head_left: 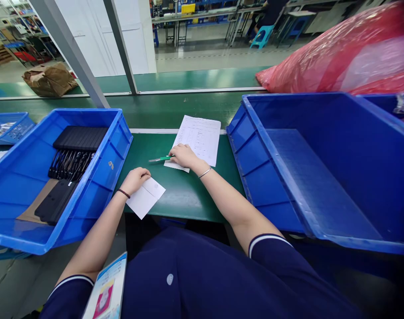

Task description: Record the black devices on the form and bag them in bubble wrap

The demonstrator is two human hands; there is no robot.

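right grip [184,155] between blue bins [260,161]

glossy green tabletop [185,199], matt white paper [147,198]

The left hand [135,180] grips 1 small white paper [146,198] at the green desk's [185,199] near edge. Farther in, the right hand [183,155] holds 1 green pen-like tool [161,158] over the printed sheet's [202,137] near left corner. 2 large blue bins [110,166] flank them.
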